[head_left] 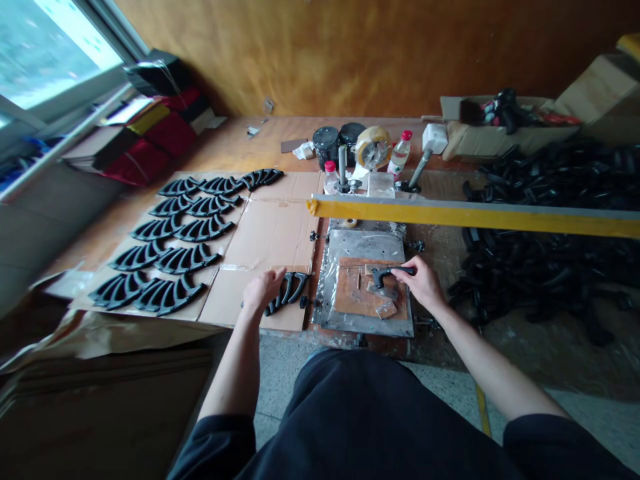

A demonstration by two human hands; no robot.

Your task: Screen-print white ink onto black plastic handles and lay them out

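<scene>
My right hand pinches one end of a black plastic handle, L-shaped, whose thicker end rests on a small jig on a brown wooden board. The board lies on a grey metal plate. My left hand is closed at the left end of a short row of black curved handles on cardboard. It seems to grip the end one, mostly hidden by the fingers. Farther left, several fanned rows of similar handles lie on the cardboard.
A yellow-faced bar crosses above the plate toward the right. Behind it stand a tape roll, a red-capped bottle and dark tubs. Loose black parts heap up on the right, near an open carton.
</scene>
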